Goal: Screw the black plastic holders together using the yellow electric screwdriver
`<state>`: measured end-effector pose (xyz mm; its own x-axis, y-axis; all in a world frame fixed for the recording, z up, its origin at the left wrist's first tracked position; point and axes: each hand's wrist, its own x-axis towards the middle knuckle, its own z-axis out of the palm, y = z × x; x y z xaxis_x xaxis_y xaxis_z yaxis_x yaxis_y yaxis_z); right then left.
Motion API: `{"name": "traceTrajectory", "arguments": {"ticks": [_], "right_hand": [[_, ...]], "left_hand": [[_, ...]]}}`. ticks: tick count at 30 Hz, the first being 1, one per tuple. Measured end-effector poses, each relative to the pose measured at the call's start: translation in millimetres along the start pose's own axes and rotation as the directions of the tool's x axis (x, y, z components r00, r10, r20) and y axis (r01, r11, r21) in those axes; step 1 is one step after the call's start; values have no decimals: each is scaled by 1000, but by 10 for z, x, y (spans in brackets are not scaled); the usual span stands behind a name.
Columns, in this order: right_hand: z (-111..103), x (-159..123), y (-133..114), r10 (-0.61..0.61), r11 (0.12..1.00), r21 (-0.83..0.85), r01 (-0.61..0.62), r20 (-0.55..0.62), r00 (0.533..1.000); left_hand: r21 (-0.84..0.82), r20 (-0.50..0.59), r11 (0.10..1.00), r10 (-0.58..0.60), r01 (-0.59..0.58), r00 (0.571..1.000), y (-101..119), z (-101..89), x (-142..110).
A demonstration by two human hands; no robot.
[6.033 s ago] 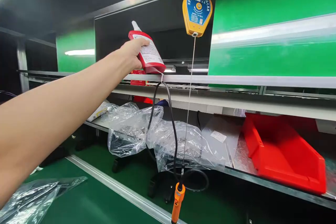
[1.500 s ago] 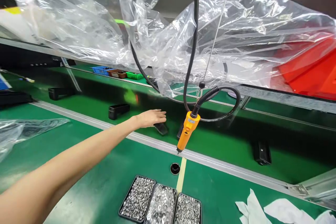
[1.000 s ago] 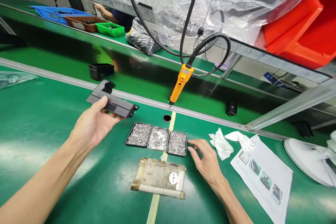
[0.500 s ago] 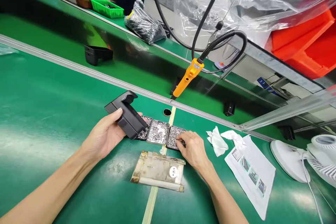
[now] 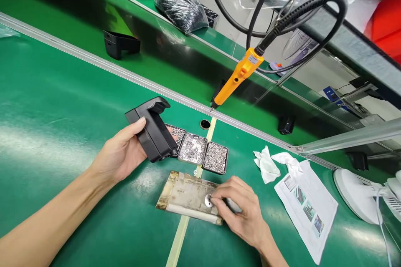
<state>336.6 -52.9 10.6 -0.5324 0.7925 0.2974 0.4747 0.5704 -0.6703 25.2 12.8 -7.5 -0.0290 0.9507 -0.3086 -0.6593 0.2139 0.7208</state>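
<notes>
My left hand is closed around a black L-shaped plastic housing, held above the green bench. My right hand pinches its thumb and fingertips together over a round white disc on a worn, taped board. Whatever sits between those fingertips is too small to make out. Behind the board stand three shallow trays of small metal parts: the right tray, the middle tray and the left tray, which the housing and fingers partly cover. A small washer-like piece lies just behind the board.
An orange electric screwdriver hangs from a black cable beyond the trays. A round black-centred part sits near the metal rail. White cloths, a printed sheet and a white fan are at right. Another black housing stands behind.
My left hand picked up the black housing from beyond the rail and brought it over the bench. My right hand reached into the right tray, then moved back toward me to the white disc.
</notes>
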Motion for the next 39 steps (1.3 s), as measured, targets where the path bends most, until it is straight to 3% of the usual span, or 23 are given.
{"name": "traceTrajectory", "arguments": {"ticks": [4, 8, 17, 26, 31, 35, 39], "right_hand": [[-27, -63, 0, -147, 972, -169, 162, 95, 985], [-106, -73, -28, -190, 926, -291, 239, 186, 964], [-17, -102, -3, -61, 997, -42, 64, 69, 996], [-19, -89, -47, -40, 995, -86, 49, 97, 995], [-13, -68, -1, -132, 983, -121, 136, 46, 990], [-25, -13, 46, -234, 966, -138, 220, -94, 968], [-60, 30, -35, -215, 970, -170, 174, -258, 942]], "left_hand": [[3, 9, 999, -33, 33, 999, 17, 41, -28], [5, -20, 999, -32, 32, 999, 18, 44, -28], [42, -43, 999, 13, -12, 999, 37, 55, -59], [65, -91, 997, -29, 35, 995, 38, 45, -72], [103, 63, 992, -84, 78, 994, 32, 21, -72], [259, 72, 966, -43, 23, 996, 100, 101, -121], [461, 293, 885, -87, -61, 952, 202, 340, -232]]}}
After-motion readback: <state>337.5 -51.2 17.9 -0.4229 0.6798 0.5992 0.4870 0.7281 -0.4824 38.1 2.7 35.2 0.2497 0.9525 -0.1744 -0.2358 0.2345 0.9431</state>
